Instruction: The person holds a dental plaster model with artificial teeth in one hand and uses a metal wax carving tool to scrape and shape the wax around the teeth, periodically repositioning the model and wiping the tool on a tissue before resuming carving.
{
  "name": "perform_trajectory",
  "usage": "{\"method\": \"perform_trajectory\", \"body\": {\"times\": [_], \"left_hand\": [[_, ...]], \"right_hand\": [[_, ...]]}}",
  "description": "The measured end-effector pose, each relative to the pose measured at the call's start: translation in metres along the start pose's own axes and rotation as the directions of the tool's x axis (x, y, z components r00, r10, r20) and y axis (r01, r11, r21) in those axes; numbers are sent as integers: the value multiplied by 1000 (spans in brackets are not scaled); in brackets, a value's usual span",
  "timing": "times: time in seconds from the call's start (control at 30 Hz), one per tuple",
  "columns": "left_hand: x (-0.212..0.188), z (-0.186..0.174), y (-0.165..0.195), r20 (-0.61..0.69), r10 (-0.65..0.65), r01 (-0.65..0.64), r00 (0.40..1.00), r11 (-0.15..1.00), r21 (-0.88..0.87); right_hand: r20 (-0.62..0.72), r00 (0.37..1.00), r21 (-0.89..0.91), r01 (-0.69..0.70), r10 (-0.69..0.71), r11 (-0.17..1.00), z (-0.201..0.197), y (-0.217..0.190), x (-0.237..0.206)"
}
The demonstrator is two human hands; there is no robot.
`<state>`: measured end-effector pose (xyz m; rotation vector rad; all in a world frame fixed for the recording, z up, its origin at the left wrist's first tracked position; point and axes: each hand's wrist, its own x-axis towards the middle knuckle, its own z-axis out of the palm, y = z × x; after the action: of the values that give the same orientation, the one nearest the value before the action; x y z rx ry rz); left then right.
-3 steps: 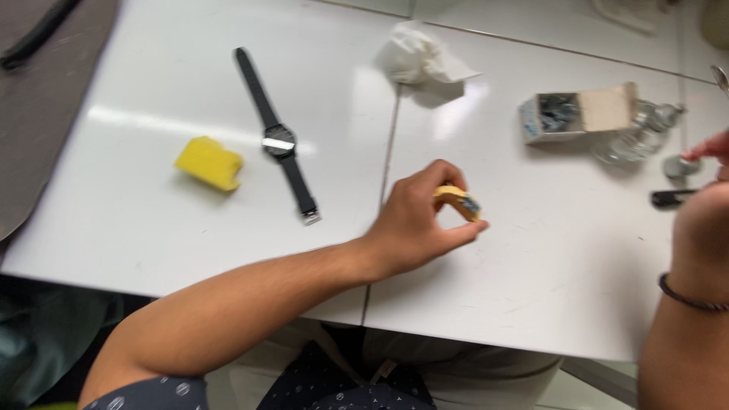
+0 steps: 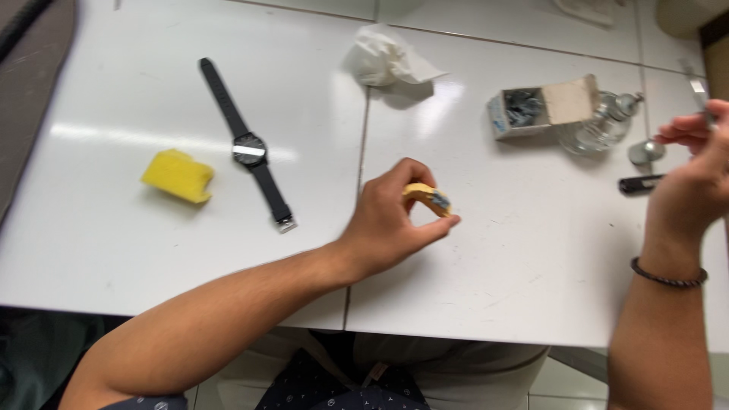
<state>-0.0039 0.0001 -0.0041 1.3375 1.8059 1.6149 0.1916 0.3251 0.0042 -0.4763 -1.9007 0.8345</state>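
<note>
Held piece: small yellow sponge piece with a dark grey patch on its outer end, pinched over the middle of the white surface, just right of the seam between the two panels.
Left hand: curled closed around the sponge piece, thumb below, fingertips on top; forearm reaches in from the lower left.
Right hand: raised at the right edge, fingers drawn together around a thin metal tool; blurred, so exact grip unclear. Dark cord bracelet on the wrist.
Right of the sponge piece: open small cardboard box with dark parts inside; clear glass jar touching its right side; small metal cap; black flat object, partly hidden by the right hand.
Above: crumpled white tissue.
Left: black wristwatch lying flat, strap open; yellow sponge block well apart at far left.
</note>
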Motion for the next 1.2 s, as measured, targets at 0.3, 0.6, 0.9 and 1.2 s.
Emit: {"method": "perform_trajectory", "body": {"times": [0.3,0.6,0.9,1.2], "left_hand": [[1,-6,-4,3,-53,52,999,995,83],[0,-5,-6,0,5,-5,1000,996,87],[0,-2,-8,-3,12,-12,1000,999,49],[1,-2,-8,20,37,-38,999,998,50]], "right_hand": [[209,927,-321,366,-311,873,-9,-2,9],[253,914,-357,392,-316,848,-6,1,9],[242,923,-391,375,-299,841,-7,2,8],[208,938,-404,339,-276,850,-10,10,5]]}}
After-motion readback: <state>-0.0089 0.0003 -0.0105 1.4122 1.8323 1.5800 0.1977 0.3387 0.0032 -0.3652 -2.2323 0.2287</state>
